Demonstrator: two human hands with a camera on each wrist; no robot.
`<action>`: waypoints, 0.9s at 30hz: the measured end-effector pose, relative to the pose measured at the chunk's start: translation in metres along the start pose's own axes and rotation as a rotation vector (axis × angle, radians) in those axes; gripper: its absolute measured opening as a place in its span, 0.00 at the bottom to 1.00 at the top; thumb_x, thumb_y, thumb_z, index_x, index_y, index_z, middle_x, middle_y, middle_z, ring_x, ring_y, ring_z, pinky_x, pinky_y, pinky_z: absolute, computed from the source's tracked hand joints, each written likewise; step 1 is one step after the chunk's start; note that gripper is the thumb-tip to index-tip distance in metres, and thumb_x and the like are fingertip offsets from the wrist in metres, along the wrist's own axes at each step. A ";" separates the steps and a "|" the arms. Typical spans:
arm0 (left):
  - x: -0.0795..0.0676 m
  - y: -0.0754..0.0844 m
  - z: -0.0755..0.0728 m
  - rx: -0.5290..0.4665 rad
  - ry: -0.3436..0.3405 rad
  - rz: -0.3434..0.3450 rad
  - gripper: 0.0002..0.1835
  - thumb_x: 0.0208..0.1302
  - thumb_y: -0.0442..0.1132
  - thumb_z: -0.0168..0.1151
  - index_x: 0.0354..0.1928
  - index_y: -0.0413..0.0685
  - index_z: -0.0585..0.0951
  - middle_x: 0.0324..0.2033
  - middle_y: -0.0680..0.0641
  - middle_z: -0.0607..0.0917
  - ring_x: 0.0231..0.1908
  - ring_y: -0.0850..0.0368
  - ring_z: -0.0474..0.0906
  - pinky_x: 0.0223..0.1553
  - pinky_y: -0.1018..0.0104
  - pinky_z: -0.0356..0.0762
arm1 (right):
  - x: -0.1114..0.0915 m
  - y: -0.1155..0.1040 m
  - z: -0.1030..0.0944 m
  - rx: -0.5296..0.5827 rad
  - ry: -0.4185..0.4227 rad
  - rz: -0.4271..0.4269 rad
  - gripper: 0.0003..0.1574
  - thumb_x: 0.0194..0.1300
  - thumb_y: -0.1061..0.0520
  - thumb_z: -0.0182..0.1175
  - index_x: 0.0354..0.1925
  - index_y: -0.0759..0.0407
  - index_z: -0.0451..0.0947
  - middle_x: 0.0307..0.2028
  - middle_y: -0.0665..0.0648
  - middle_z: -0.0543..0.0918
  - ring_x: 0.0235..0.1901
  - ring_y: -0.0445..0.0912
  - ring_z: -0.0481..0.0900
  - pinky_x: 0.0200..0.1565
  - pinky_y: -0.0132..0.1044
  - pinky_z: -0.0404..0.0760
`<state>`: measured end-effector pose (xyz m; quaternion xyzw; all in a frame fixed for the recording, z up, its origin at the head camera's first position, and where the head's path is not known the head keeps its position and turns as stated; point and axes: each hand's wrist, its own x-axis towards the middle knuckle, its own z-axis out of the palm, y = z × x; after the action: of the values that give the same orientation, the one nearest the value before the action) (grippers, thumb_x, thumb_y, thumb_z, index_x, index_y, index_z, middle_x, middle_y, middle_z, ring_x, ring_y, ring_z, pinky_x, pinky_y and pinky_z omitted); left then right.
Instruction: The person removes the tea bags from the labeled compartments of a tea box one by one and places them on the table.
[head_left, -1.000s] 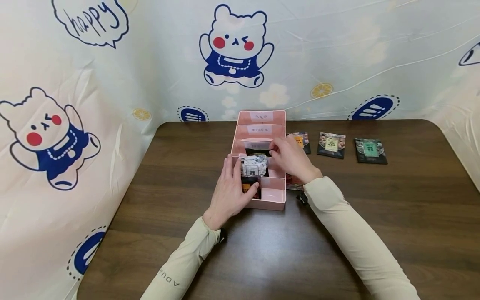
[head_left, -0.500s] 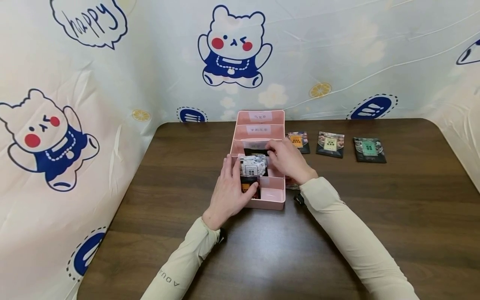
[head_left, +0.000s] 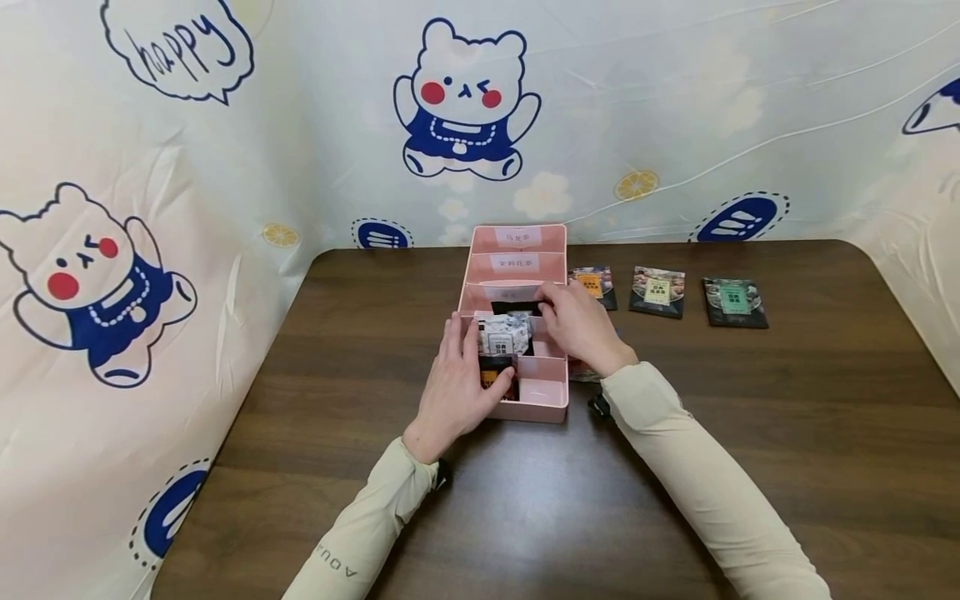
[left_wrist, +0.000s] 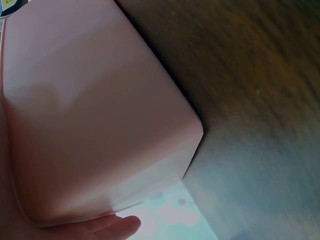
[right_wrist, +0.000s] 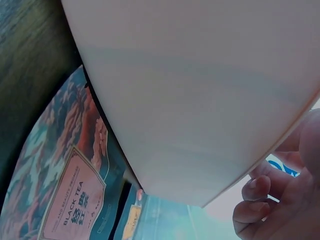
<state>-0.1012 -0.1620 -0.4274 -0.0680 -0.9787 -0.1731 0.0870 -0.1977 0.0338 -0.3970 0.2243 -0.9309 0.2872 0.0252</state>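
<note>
A pink divided box (head_left: 542, 412) with labelled compartments stands on the table. My left hand (head_left: 453, 392) rests along its left rim, fingers straight; the thumb touches a black-and-orange tea sachet (head_left: 489, 379) in the front compartment. Behind that sits a white patterned tea sachet (head_left: 504, 333). My right hand (head_left: 583, 323) has curled fingers that pinch the right end of a black tea sachet (head_left: 512, 307) in the middle compartment. Most of this sachet is hidden by the box and the white sachet. In the right wrist view, the curled fingers (right_wrist: 255, 200) appear beyond the rim.
Right of the box lie a sachet with an orange label (head_left: 592, 285), one with a cream label (head_left: 657, 292) and one with a green label (head_left: 735, 302). A black tea packet (right_wrist: 75, 200) lies against the box's right side, partly under my right arm. A printed cloth (head_left: 337, 125) hangs behind the table.
The right hand has shifted only slightly at the black sachet. My left hand stays on the box. The whole head view has moved a little.
</note>
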 end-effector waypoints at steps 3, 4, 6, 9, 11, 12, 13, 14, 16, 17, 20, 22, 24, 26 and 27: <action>0.000 0.000 0.000 -0.001 -0.005 -0.003 0.47 0.61 0.64 0.53 0.72 0.37 0.57 0.73 0.33 0.51 0.73 0.35 0.51 0.67 0.44 0.62 | -0.001 0.001 -0.002 0.007 0.015 0.002 0.13 0.71 0.56 0.51 0.48 0.55 0.79 0.42 0.58 0.83 0.42 0.53 0.76 0.40 0.48 0.76; 0.000 0.000 0.000 -0.001 -0.007 -0.004 0.47 0.61 0.64 0.53 0.72 0.37 0.57 0.73 0.33 0.51 0.73 0.35 0.51 0.67 0.44 0.62 | -0.001 0.001 -0.002 0.009 0.021 0.002 0.13 0.71 0.56 0.50 0.48 0.55 0.79 0.43 0.58 0.84 0.43 0.53 0.76 0.40 0.49 0.76; 0.000 0.000 -0.001 -0.002 -0.010 -0.005 0.48 0.61 0.64 0.53 0.72 0.37 0.57 0.74 0.33 0.51 0.73 0.35 0.50 0.67 0.43 0.62 | -0.001 0.001 -0.004 0.012 0.035 0.004 0.12 0.71 0.56 0.50 0.47 0.54 0.79 0.42 0.58 0.84 0.43 0.53 0.76 0.40 0.49 0.76; 0.000 0.000 -0.001 -0.003 -0.016 -0.007 0.48 0.61 0.64 0.53 0.72 0.37 0.56 0.74 0.33 0.51 0.73 0.35 0.50 0.66 0.43 0.62 | -0.002 0.002 -0.006 0.014 0.066 0.001 0.12 0.71 0.57 0.50 0.47 0.55 0.79 0.42 0.58 0.85 0.43 0.54 0.76 0.39 0.50 0.76; 0.000 0.000 -0.001 -0.003 -0.018 -0.008 0.48 0.61 0.64 0.53 0.72 0.37 0.56 0.74 0.33 0.50 0.73 0.35 0.50 0.66 0.43 0.62 | -0.003 0.003 -0.007 0.021 0.088 0.004 0.12 0.71 0.57 0.51 0.47 0.54 0.79 0.42 0.59 0.85 0.44 0.55 0.77 0.39 0.51 0.76; 0.000 0.000 0.000 -0.004 -0.019 -0.008 0.48 0.61 0.64 0.53 0.72 0.37 0.56 0.74 0.33 0.50 0.73 0.35 0.49 0.67 0.43 0.62 | -0.003 0.004 -0.007 0.023 0.098 0.003 0.12 0.70 0.57 0.51 0.47 0.54 0.80 0.43 0.59 0.85 0.45 0.55 0.77 0.40 0.52 0.76; 0.000 0.000 0.000 -0.004 -0.019 -0.008 0.48 0.61 0.64 0.53 0.72 0.37 0.56 0.74 0.33 0.50 0.73 0.35 0.49 0.67 0.43 0.62 | -0.003 0.004 -0.008 0.026 0.107 0.002 0.12 0.70 0.57 0.51 0.46 0.54 0.80 0.43 0.59 0.85 0.46 0.55 0.78 0.40 0.52 0.76; 0.000 0.000 0.000 -0.004 -0.019 -0.009 0.48 0.61 0.64 0.53 0.72 0.37 0.56 0.74 0.33 0.50 0.73 0.36 0.49 0.67 0.43 0.62 | -0.004 0.005 -0.008 0.028 0.114 0.005 0.12 0.71 0.57 0.51 0.46 0.54 0.80 0.43 0.59 0.85 0.46 0.56 0.78 0.40 0.52 0.76; 0.000 -0.001 0.000 -0.005 -0.017 -0.009 0.48 0.61 0.64 0.53 0.72 0.37 0.56 0.74 0.33 0.50 0.73 0.36 0.49 0.67 0.43 0.62 | -0.005 0.006 -0.009 0.037 0.123 0.005 0.12 0.71 0.57 0.50 0.46 0.55 0.79 0.43 0.59 0.84 0.46 0.56 0.78 0.41 0.53 0.76; 0.000 -0.001 0.000 -0.006 -0.015 -0.009 0.48 0.61 0.64 0.53 0.72 0.37 0.56 0.74 0.33 0.50 0.73 0.36 0.49 0.67 0.43 0.62 | -0.005 0.006 -0.010 0.038 0.126 0.004 0.12 0.71 0.57 0.50 0.45 0.55 0.79 0.44 0.60 0.84 0.47 0.56 0.78 0.42 0.53 0.76; -0.001 -0.001 0.000 -0.008 -0.010 -0.007 0.48 0.61 0.64 0.53 0.72 0.37 0.56 0.74 0.33 0.50 0.73 0.35 0.50 0.66 0.43 0.62 | -0.005 0.007 -0.012 0.043 0.141 -0.007 0.12 0.72 0.56 0.49 0.45 0.56 0.79 0.43 0.60 0.84 0.46 0.56 0.77 0.42 0.52 0.75; -0.001 -0.001 0.000 -0.007 -0.009 -0.005 0.48 0.61 0.64 0.53 0.72 0.37 0.56 0.74 0.32 0.50 0.73 0.35 0.50 0.66 0.43 0.62 | -0.006 0.006 -0.014 0.048 0.161 -0.012 0.12 0.72 0.56 0.49 0.45 0.56 0.79 0.43 0.60 0.84 0.45 0.56 0.77 0.41 0.51 0.74; -0.001 -0.002 0.000 -0.007 -0.008 -0.003 0.48 0.61 0.64 0.53 0.72 0.37 0.57 0.74 0.32 0.50 0.73 0.35 0.50 0.66 0.42 0.63 | -0.006 0.006 -0.016 0.048 0.188 -0.017 0.11 0.73 0.56 0.50 0.45 0.56 0.79 0.42 0.59 0.84 0.44 0.55 0.77 0.40 0.51 0.74; -0.001 -0.002 0.000 -0.007 -0.008 -0.001 0.48 0.61 0.64 0.53 0.72 0.37 0.57 0.74 0.32 0.50 0.73 0.35 0.50 0.66 0.42 0.62 | -0.007 0.005 -0.018 0.055 0.214 -0.020 0.11 0.72 0.56 0.50 0.46 0.55 0.79 0.40 0.58 0.85 0.42 0.54 0.76 0.37 0.49 0.73; -0.001 -0.002 0.000 -0.005 -0.008 -0.001 0.48 0.61 0.64 0.53 0.72 0.37 0.57 0.73 0.32 0.51 0.73 0.35 0.50 0.66 0.43 0.62 | -0.007 0.005 -0.019 0.054 0.229 -0.023 0.11 0.72 0.56 0.50 0.46 0.55 0.79 0.40 0.57 0.85 0.41 0.54 0.75 0.36 0.48 0.72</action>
<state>-0.1009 -0.1642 -0.4283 -0.0686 -0.9786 -0.1754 0.0829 -0.1946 0.0508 -0.3847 0.2011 -0.9112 0.3356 0.1288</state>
